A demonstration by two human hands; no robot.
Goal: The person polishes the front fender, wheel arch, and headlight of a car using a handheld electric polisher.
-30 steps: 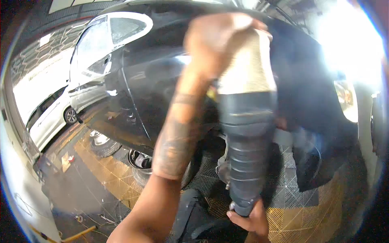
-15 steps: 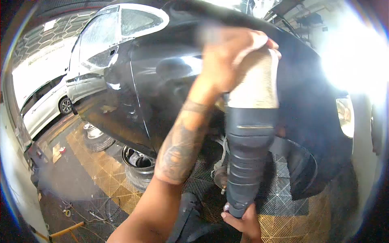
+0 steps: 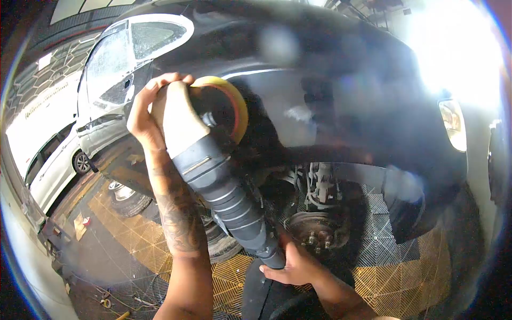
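A polisher (image 3: 229, 197) with a black ribbed body and a cream cover on its head slants across the middle. My left hand (image 3: 149, 109) is wrapped over the covered head. Round the lower end of the body my right hand (image 3: 296, 261) is closed. The yellow-rimmed pad (image 3: 240, 109) faces the glossy black car panel (image 3: 288, 106); whether it touches the panel cannot be made out. Bright reflections show on the panel right of the pad.
Below the panel an open wheel well shows a brake disc (image 3: 317, 229) with studs. Loose wheels (image 3: 125, 197) lie on the tiled floor (image 3: 384, 229). A white car (image 3: 53, 165) stands outside at the left. A headlight (image 3: 452, 125) is at the right.
The polisher's head and my left hand have swung left and down across the panel. The tool now tilts, and its pad and the brake disc have come into clear view.
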